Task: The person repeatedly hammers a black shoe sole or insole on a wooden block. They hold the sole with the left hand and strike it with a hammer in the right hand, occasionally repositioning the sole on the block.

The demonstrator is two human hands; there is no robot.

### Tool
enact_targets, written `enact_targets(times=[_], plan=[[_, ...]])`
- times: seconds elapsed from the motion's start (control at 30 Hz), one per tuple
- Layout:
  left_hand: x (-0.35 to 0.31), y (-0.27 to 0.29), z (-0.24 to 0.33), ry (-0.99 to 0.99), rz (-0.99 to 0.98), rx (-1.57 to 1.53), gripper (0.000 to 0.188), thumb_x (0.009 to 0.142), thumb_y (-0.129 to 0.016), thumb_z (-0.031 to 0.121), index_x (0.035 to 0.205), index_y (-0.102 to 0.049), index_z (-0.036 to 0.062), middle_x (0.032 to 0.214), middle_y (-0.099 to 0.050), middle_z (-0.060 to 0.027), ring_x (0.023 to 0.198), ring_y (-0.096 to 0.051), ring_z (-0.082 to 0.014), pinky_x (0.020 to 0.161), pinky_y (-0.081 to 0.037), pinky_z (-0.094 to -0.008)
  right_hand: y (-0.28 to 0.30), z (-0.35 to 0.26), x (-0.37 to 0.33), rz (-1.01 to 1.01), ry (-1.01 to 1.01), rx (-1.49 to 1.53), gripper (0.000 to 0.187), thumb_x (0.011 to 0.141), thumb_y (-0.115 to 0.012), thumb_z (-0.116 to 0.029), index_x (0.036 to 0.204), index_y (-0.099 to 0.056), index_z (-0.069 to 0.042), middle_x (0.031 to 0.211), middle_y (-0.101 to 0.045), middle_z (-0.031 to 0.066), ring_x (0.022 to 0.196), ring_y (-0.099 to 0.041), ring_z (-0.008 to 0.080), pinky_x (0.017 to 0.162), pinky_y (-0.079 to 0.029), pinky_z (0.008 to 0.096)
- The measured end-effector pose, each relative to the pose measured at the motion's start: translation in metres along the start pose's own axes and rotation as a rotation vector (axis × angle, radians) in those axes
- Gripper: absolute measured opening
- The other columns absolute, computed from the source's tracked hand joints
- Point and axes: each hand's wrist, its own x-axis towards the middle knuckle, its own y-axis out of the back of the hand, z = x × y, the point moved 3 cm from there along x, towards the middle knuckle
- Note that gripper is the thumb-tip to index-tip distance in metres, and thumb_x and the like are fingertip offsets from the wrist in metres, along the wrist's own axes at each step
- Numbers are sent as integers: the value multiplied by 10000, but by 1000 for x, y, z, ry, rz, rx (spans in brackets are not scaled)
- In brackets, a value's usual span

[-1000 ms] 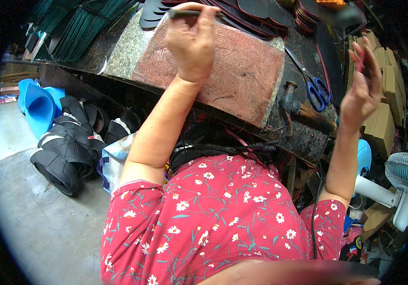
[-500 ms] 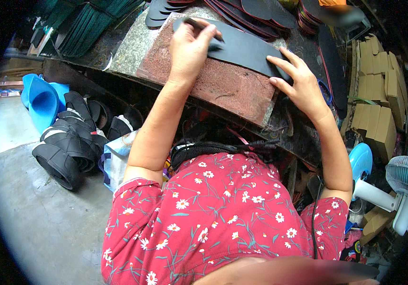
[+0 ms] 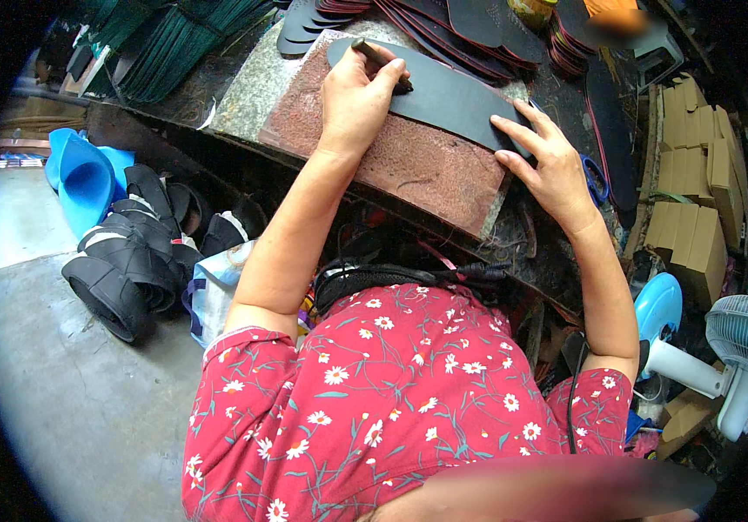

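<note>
A flat black sole-shaped piece [image 3: 448, 94] lies slanted across a reddish stone slab [image 3: 430, 161] on the workbench. Above its left part, my left hand [image 3: 358, 97] is closed round a slim dark stick-like tool [image 3: 374, 56]. The tool's lower end points down at the piece; whether it is a marker or a blade cannot be told. At the piece's right end rests my right hand [image 3: 552, 161], fingers spread, fingertips on the black surface and thumb by the near edge.
Stacked black soles with red edges [image 3: 452, 43] lie beyond the slab. Blue-handled scissors [image 3: 596, 178] lie right of my right hand. Cardboard boxes [image 3: 691, 174] and a fan [image 3: 735, 348] stand at right. Black moulded pieces [image 3: 130, 270] and a blue sheet [image 3: 82, 178] sit at left.
My left hand has shifted slightly right and down in the picture with the tool, as has the whole bench. The right hand stays at the piece's right end.
</note>
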Motion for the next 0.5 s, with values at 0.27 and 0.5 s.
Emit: enact_targets(times=[0.27,0.5], plan=[[2,2,8,-37,54,24,87,883,-674,68,919,-619,12,821,-709,-75,781,-686,-132,752,-549,-277,63,15,-54,-161,-273,10,321,820,-728,-232,1077,-638,-62,1115,-626,126,1031,-619,313,857,-498,398],[-9,-8,35,-286,17,139,119,909,-674,91,978,-618,11,881,-691,-60,809,-675,-121,717,-554,-249,58,8,-111,-122,-348,-261,405,689,-799,-222,1041,-645,-94,1006,-615,61,981,-594,282,864,-458,379]])
